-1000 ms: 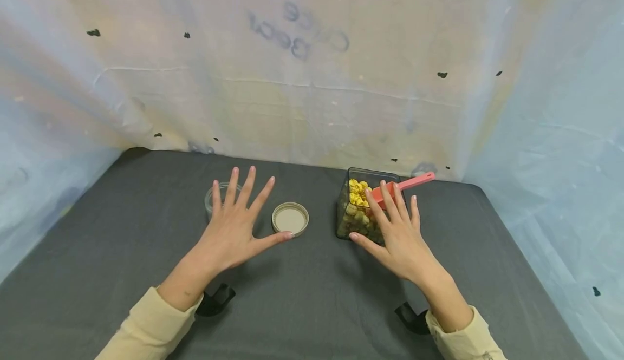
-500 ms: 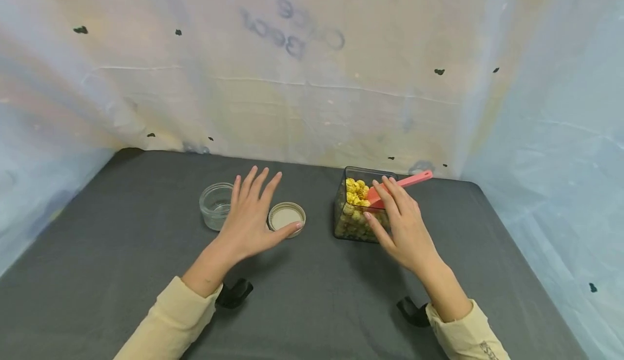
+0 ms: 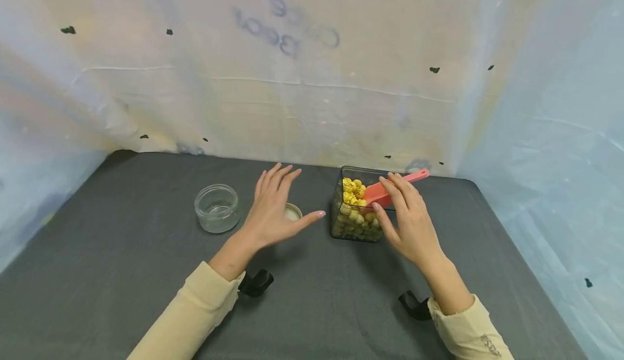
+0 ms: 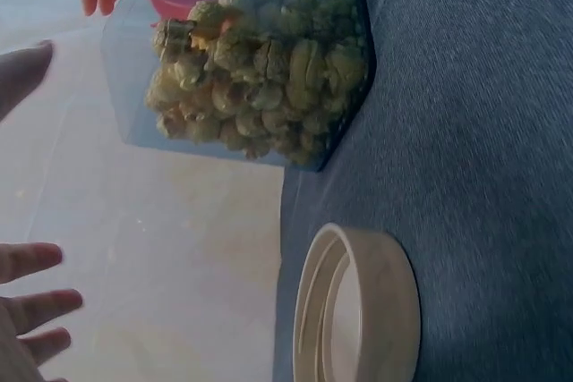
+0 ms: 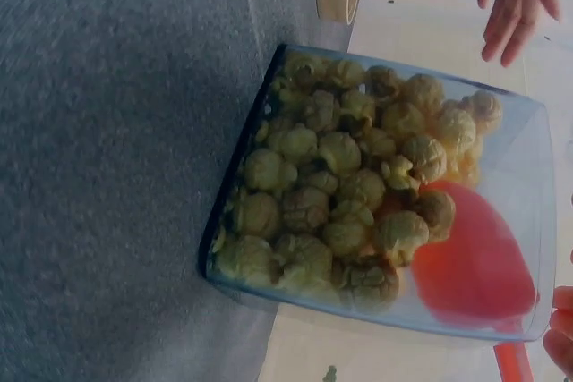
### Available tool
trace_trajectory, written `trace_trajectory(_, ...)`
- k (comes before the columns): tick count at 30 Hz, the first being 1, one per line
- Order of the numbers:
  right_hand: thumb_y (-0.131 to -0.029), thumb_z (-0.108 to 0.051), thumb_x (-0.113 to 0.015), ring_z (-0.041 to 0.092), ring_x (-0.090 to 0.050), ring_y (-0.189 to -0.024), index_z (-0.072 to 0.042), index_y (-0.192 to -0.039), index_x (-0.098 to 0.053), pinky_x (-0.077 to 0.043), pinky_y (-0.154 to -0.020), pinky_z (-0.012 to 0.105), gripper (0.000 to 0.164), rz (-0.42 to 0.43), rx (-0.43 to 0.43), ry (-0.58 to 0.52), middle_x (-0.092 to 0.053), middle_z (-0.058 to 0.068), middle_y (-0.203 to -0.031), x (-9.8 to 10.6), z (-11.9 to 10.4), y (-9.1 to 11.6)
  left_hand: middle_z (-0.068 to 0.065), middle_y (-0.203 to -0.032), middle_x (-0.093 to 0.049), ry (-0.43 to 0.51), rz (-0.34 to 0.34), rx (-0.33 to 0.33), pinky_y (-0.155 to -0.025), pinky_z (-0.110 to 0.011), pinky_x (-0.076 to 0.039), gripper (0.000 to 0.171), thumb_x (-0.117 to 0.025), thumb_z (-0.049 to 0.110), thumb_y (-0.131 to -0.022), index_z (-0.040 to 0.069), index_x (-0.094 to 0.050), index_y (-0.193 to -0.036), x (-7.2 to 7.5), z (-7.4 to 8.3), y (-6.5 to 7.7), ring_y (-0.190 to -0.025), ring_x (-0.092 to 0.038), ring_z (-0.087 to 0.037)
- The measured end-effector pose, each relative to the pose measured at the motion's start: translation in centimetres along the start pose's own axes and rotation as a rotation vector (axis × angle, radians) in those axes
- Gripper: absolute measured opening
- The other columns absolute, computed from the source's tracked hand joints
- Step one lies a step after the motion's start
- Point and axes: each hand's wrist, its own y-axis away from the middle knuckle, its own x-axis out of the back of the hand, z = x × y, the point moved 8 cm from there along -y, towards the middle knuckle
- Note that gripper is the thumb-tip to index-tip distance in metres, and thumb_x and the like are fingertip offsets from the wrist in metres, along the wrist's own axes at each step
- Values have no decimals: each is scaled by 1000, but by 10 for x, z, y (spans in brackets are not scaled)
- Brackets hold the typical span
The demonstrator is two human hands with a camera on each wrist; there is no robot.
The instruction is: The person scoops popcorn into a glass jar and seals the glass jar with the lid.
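Observation:
A clear square container holds yellow popcorn, with a pink scoop stuck in it, its handle leaning over the rim to the right. My right hand reaches over the container's front right side, fingers slightly bent, fingertips overlapping the scoop near the rim in the head view. In the middle, my left hand hovers above the table, fingers extended and thumb pointing right, holding nothing. Partly hidden behind it lies a round cream lid, its inner side facing up. Left of that hand stands a clear glass jar without a lid.
A dark grey cloth covers the table. Pale plastic sheeting hangs behind and at both sides, close to the table's back edge. Black wrist straps stick out below the sleeves.
My left hand has moved right, away from the jar and across the lid. My right hand has drawn its spread fingers together and come closer to the scoop and container rim.

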Motion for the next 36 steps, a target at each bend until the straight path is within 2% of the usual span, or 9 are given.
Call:
trace_trajectory(4,-102,-42,-41,40,-43,-129,3,-133,-52,-37,-101,58,55,16,9,15,-50,27,-134,3,1,-1,-10,-150,-35,50,40,-23,-116,-56,-11,86,-66,59,-80,9,-39,-145,0,6,-6,-144,-22,-29)
trace_trajectory(8,-101,-36,-47,39,-43,-130,3,-133,-53,-37,-101,58,50,36,2,16,-51,26,-133,7,3,-3,-8,-149,-35,111,26,-13,-116,-55,-15,85,-67,57,-80,12,-38,-145,-6,11,-12,-142,-25,-28)
trace_trajectory(13,-96,-23,-56,40,-44,-129,3,-133,-52,-34,-104,57,45,50,-20,14,-50,25,-134,13,8,-5,-5,-151,-33,229,-31,56,-112,-55,-26,88,-71,57,-78,16,-34,-147,-18,13,-19,-141,-27,-25)
trace_trajectory(17,-94,-20,-59,41,-45,-126,4,-131,-53,-33,-107,55,44,73,-38,13,-51,25,-133,16,14,-5,-2,-152,-30,327,-67,117,-109,-55,-32,92,-75,54,-75,19,-31,-148,-27,13,-23,-140,-31,-25)
trace_trajectory(22,-91,-15,-59,43,-43,-128,4,-132,-53,-31,-108,56,46,106,-75,18,-49,25,-135,24,22,-5,-2,-154,-26,413,-92,163,-108,-56,-33,97,-80,50,-72,24,-28,-150,-38,14,-30,-140,-31,-25)
trace_trajectory(27,-87,-7,-64,43,-41,-129,4,-131,-53,-33,-104,59,47,143,-137,-16,-48,26,-135,29,30,-5,-3,-154,-26,468,-106,187,-107,-58,-33,100,-82,46,-71,27,-26,-151,-47,15,-36,-141,-30,-27)
trace_trajectory(31,-85,-1,-65,42,-42,-128,4,-131,-54,-34,-101,60,48,169,-189,-50,-48,25,-136,32,36,-4,-4,-155,-24,492,-120,191,-108,-59,-32,102,-83,43,-71,28,-24,-152,-52,15,-39,-142,-29,-27)
trace_trajectory(36,-87,-3,-63,41,-43,-127,4,-131,-54,-35,-99,61,45,172,-237,-72,-48,25,-136,34,44,-3,-3,-156,-23,494,-133,194,-108,-59,-31,104,-84,43,-70,28,-23,-152,-56,17,-42,-142,-28,-28)
